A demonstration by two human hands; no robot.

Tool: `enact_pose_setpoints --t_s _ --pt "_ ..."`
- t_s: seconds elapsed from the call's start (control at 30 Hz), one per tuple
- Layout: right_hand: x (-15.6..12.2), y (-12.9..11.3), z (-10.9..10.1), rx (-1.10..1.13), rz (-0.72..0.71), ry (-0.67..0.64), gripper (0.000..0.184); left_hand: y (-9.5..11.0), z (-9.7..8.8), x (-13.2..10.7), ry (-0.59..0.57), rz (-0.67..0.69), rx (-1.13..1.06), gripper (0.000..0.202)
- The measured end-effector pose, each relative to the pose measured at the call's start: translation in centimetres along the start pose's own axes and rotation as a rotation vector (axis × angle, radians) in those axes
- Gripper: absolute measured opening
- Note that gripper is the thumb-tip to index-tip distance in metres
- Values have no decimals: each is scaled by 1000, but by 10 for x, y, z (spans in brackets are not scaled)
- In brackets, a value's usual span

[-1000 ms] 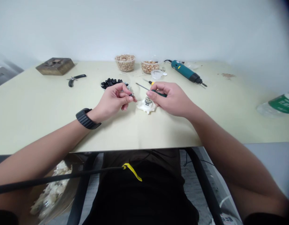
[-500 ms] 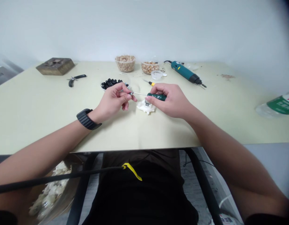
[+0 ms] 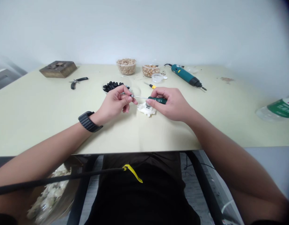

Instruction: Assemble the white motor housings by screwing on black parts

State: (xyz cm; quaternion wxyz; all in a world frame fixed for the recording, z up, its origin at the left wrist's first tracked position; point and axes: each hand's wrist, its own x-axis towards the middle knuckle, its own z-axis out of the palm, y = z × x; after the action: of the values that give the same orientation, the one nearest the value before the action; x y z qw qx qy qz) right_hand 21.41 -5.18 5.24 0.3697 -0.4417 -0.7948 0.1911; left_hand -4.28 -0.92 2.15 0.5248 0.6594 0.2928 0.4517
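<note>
My left hand (image 3: 116, 103) pinches a small dark bead (image 3: 131, 96) between thumb and forefinger, just above the table. My right hand (image 3: 171, 103) is closed on a green-handled screwdriver (image 3: 156, 100) held level, and its thin metal shaft points left so that the tip meets the bead. Below the shaft, between my hands, a white lump (image 3: 146, 109) with a small metal part set in it lies on the cream table (image 3: 36, 109). A black watch (image 3: 89, 122) is on my left wrist.
Behind my hands are a dish of black beads (image 3: 113, 86), two tubs of tan beads (image 3: 126, 65), a small clear cup (image 3: 157, 77), a yellow-handled tool (image 3: 151, 85) and a teal rotary tool (image 3: 185, 76). Pliers (image 3: 78, 82) and a wooden block (image 3: 57, 68) lie far left; a bottle (image 3: 276, 109) far right.
My right hand has swung the screwdriver from pointing away up-left to lying level, bringing its tip to the bead in my left fingers. The view has tilted slightly.
</note>
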Motion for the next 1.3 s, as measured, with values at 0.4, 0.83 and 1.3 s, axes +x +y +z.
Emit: enact_pose_setpoints --t_s 0.4,0.83,1.3 --pt "1 0 2 -26 3 -24 25 -7 -2 1 33 130 86 34" --pt "1 2 0 -34 -36 -17 23 -8 -3 1 33 187 112 28" --pt "-3 3 8 -214 -168 -5 26 -7 -7 -2 47 195 225 28"
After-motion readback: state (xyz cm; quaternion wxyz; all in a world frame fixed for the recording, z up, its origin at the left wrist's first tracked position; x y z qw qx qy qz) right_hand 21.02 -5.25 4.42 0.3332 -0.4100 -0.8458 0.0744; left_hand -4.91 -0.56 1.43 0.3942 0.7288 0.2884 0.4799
